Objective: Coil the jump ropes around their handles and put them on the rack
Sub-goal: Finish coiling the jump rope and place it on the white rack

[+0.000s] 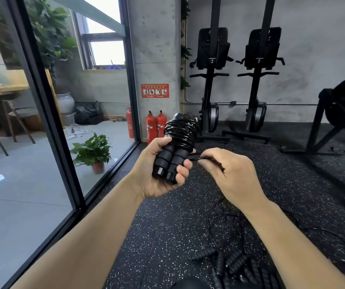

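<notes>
Below the coiled jump rope (181, 130), stood over a black rubber floor (167, 226) flecked with white. Saw, left of the coil, a glass wall (42, 113) with a pale tiled room beyond; behind the coil, a grey concrete pillar (154, 49) bearing a red notice (155, 91). Counted two red fire extinguishers (151, 128) just behind the coil at the pillar's foot, and a third red one (130, 125) left of them, at the glass. Counted two tall black machines (211, 80) behind and right of the coil. Counted two pots left of the coil, beyond the glass: a small reddish pot (98, 167) holding a leafy green plant, a pale round pot (65, 102) holding a tall one. Held two black handles (169, 161) side by side in the left grip (159, 174), curled tight round them, with rope wound in many turns about their upper ends. Pinched the loose rope end (195, 157) in the right grip (230, 172), thumb to fingertips, just right of the handles. Saw a heap of further ropes (234, 265) on the floor, below and right of the coil; could not count them.
</notes>
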`<state>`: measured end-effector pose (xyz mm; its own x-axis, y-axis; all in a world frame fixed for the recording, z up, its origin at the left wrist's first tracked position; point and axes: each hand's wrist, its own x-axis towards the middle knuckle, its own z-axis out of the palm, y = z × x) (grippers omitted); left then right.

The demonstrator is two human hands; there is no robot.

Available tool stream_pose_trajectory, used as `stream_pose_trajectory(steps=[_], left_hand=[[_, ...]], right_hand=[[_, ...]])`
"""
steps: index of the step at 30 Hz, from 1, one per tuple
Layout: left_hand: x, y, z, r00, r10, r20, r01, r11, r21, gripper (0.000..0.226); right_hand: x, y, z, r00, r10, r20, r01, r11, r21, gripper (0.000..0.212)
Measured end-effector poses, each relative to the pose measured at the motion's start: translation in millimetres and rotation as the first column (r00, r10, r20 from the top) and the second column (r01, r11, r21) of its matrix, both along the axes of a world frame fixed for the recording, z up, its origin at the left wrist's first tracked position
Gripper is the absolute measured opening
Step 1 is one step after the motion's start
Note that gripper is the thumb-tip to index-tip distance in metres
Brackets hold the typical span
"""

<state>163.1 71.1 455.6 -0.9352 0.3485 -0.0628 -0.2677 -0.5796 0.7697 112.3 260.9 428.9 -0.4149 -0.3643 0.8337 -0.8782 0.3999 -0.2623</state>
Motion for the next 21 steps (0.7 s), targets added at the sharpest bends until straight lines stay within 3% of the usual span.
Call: stream_pose_trajectory(steps=[3,11,21], left_hand=[[-1.2,4.4,-1.8,1.000,0.013,-0.019,-0.013,1.000,-0.025,0.058],[-4.7,16.7,-6.3,0.996,0.070,-0.054,-0.075,0.993,-0.088,0.061],[-3.4,28.5,-7.9,0.987,0.142,-0.072,-0.150,0.982,-0.119,0.051]], right_hand=[[0.8,1.0,2.4,0.995,-0.100,-0.010,0.100,0.995,0.002,0.017],[12.8,-0.4,5.6,0.967,0.014,0.255,0.019,0.992,-0.127,0.015],[26.1,-12.4,10.5,0.944,-0.196,0.265,0.232,0.966,-0.111,0.028]])
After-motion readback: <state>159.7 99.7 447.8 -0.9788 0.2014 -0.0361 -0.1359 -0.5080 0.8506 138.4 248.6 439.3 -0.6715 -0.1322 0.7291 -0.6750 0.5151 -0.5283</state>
